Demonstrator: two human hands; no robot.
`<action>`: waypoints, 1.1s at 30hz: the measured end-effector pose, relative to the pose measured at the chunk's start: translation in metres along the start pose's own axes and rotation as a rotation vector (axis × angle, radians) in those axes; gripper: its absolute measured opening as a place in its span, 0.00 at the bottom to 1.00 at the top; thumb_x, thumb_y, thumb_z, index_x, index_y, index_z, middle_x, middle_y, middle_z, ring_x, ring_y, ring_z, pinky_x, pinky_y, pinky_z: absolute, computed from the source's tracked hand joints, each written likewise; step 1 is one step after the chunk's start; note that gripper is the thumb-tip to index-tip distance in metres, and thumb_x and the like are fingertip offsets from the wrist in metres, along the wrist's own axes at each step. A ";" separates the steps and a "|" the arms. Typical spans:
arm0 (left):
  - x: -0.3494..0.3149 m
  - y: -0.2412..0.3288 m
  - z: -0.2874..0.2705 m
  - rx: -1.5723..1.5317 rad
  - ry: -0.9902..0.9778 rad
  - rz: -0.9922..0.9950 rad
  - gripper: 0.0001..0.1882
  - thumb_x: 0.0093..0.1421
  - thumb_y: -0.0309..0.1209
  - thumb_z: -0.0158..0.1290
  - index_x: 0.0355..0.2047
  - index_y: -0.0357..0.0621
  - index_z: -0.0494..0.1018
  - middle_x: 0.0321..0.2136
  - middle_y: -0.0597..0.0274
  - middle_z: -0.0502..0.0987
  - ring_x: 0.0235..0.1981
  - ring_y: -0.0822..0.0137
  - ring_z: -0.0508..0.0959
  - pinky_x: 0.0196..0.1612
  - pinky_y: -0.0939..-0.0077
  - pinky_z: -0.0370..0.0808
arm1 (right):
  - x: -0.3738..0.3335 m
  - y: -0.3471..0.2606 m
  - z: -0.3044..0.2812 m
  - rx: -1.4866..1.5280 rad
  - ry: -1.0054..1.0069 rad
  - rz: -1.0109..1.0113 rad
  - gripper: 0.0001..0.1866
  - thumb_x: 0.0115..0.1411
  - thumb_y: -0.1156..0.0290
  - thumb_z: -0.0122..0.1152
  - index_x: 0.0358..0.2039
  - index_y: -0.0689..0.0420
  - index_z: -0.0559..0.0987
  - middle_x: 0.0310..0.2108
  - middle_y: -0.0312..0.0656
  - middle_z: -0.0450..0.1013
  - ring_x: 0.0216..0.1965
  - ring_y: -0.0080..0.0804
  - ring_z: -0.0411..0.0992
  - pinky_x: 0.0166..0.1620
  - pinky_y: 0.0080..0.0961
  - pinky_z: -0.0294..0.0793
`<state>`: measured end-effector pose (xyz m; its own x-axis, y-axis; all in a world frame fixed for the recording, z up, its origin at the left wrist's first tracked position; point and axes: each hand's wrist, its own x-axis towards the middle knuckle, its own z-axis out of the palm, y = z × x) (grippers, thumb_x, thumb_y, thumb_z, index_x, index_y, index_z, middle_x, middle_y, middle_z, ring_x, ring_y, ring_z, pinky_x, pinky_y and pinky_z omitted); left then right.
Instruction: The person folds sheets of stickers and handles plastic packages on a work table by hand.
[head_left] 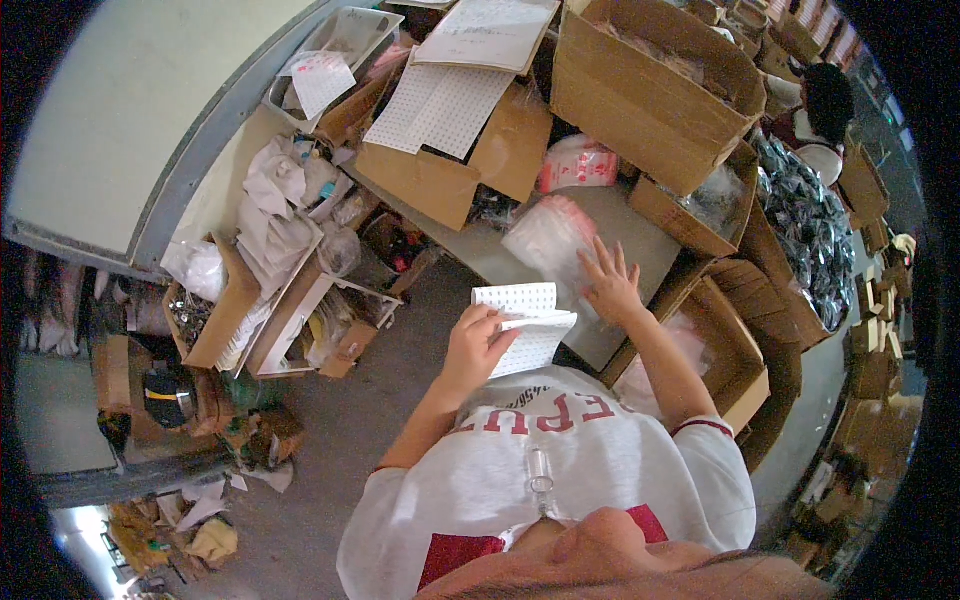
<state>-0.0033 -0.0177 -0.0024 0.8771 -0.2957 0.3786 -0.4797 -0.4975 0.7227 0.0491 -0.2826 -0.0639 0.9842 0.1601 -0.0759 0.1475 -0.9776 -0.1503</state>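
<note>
My left hand (472,350) is closed around white sticker sheets (532,352) printed with rows of small dark marks. The sheets are folded or curled over at the top, in front of my chest. My right hand (614,286) is spread, fingers apart, at the edge of a pile of clear plastic bags (548,238) with some red print. The bags lie on a grey work table (640,240). Whether my fingertips press on the bags or hover just above them, I cannot tell. Behind the pile sits a roll-shaped plastic packet with red print (580,163).
More printed sheets (440,105) and a clipboard (490,35) rest on an open carton (440,180) at the back. Large cardboard boxes (650,110) line the right side, one full of dark wrapped items (805,225). An open carton (735,350) stands beside my right forearm. Another person (825,110) is at far right.
</note>
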 end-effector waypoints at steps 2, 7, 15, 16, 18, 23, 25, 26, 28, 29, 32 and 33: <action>0.005 0.008 -0.001 -0.037 -0.001 -0.077 0.08 0.45 0.25 0.61 0.26 0.37 0.74 0.29 0.54 0.72 0.29 0.55 0.72 0.32 0.67 0.71 | -0.001 -0.007 -0.027 0.375 0.027 -0.055 0.25 0.54 0.61 0.58 0.53 0.46 0.67 0.57 0.44 0.59 0.59 0.50 0.54 0.55 0.50 0.58; 0.006 0.006 0.002 0.013 -0.040 -0.042 0.08 0.46 0.25 0.60 0.26 0.37 0.74 0.29 0.53 0.73 0.30 0.53 0.73 0.33 0.66 0.71 | -0.027 -0.070 -0.096 0.942 0.011 -0.403 0.10 0.51 0.72 0.61 0.34 0.58 0.75 0.35 0.45 0.72 0.39 0.46 0.71 0.43 0.34 0.71; 0.003 0.008 0.007 0.062 -0.016 0.087 0.11 0.45 0.27 0.59 0.31 0.40 0.74 0.31 0.52 0.72 0.32 0.52 0.73 0.35 0.62 0.71 | -0.031 -0.090 -0.091 0.765 0.182 -0.617 0.09 0.47 0.73 0.63 0.28 0.57 0.73 0.33 0.44 0.69 0.37 0.47 0.69 0.39 0.38 0.70; 0.002 0.007 0.006 0.061 -0.013 0.085 0.11 0.45 0.27 0.59 0.31 0.40 0.74 0.31 0.52 0.72 0.32 0.52 0.73 0.35 0.62 0.71 | -0.031 -0.089 -0.090 0.725 0.216 -0.625 0.09 0.47 0.73 0.63 0.28 0.57 0.73 0.33 0.44 0.69 0.37 0.47 0.68 0.40 0.38 0.69; 0.002 0.008 0.005 0.064 -0.033 0.083 0.10 0.46 0.28 0.60 0.30 0.39 0.74 0.30 0.52 0.73 0.32 0.52 0.73 0.35 0.63 0.71 | -0.033 -0.088 -0.093 0.767 0.188 -0.634 0.09 0.47 0.74 0.63 0.28 0.57 0.72 0.33 0.44 0.69 0.37 0.47 0.68 0.40 0.37 0.69; 0.004 0.016 0.003 0.041 -0.067 0.080 0.10 0.46 0.28 0.60 0.29 0.38 0.74 0.30 0.53 0.72 0.33 0.53 0.72 0.35 0.64 0.71 | -0.022 -0.078 -0.088 0.954 0.115 -0.522 0.11 0.46 0.79 0.64 0.29 0.58 0.71 0.31 0.42 0.69 0.37 0.40 0.68 0.41 0.32 0.67; 0.005 0.019 0.005 0.016 -0.058 0.110 0.09 0.46 0.28 0.60 0.27 0.37 0.74 0.28 0.54 0.72 0.32 0.53 0.72 0.34 0.64 0.70 | -0.022 -0.079 -0.091 0.936 0.057 -0.504 0.11 0.47 0.79 0.64 0.30 0.57 0.71 0.30 0.42 0.69 0.36 0.40 0.68 0.40 0.32 0.67; 0.005 0.017 0.005 0.019 -0.059 0.140 0.09 0.46 0.28 0.60 0.26 0.37 0.74 0.28 0.54 0.71 0.31 0.53 0.72 0.34 0.64 0.70 | -0.022 -0.080 -0.092 0.918 -0.001 -0.486 0.11 0.47 0.79 0.63 0.30 0.57 0.71 0.29 0.42 0.69 0.35 0.41 0.69 0.40 0.33 0.67; 0.005 0.016 0.007 0.023 -0.061 0.170 0.09 0.46 0.28 0.60 0.25 0.36 0.74 0.28 0.54 0.71 0.31 0.53 0.72 0.34 0.64 0.70 | -0.021 -0.079 -0.091 0.876 0.039 -0.544 0.10 0.48 0.77 0.62 0.30 0.57 0.71 0.29 0.43 0.70 0.34 0.42 0.69 0.39 0.34 0.68; 0.005 0.015 0.007 0.025 -0.062 0.160 0.08 0.46 0.28 0.60 0.25 0.36 0.74 0.27 0.54 0.72 0.31 0.54 0.72 0.34 0.64 0.70 | -0.021 -0.079 -0.091 0.833 0.078 -0.602 0.08 0.49 0.75 0.62 0.29 0.57 0.71 0.28 0.44 0.70 0.33 0.43 0.70 0.37 0.35 0.69; 0.003 0.015 0.007 0.049 -0.070 0.110 0.09 0.47 0.28 0.60 0.27 0.37 0.75 0.28 0.54 0.73 0.32 0.53 0.73 0.35 0.64 0.71 | -0.024 -0.071 -0.091 0.931 0.017 -0.603 0.08 0.50 0.77 0.60 0.30 0.57 0.71 0.27 0.44 0.70 0.30 0.42 0.69 0.36 0.33 0.69; 0.002 0.015 0.006 0.074 -0.076 0.069 0.10 0.48 0.30 0.60 0.30 0.38 0.77 0.29 0.52 0.74 0.33 0.53 0.73 0.37 0.63 0.71 | -0.022 -0.060 -0.084 0.966 -0.038 -0.478 0.09 0.49 0.78 0.60 0.31 0.58 0.70 0.27 0.43 0.69 0.32 0.35 0.69 0.36 0.31 0.69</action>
<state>-0.0090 -0.0306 0.0055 0.8389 -0.3910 0.3787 -0.5417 -0.5319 0.6509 0.0270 -0.2392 0.0296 0.8389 0.5174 0.1690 0.3597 -0.2939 -0.8856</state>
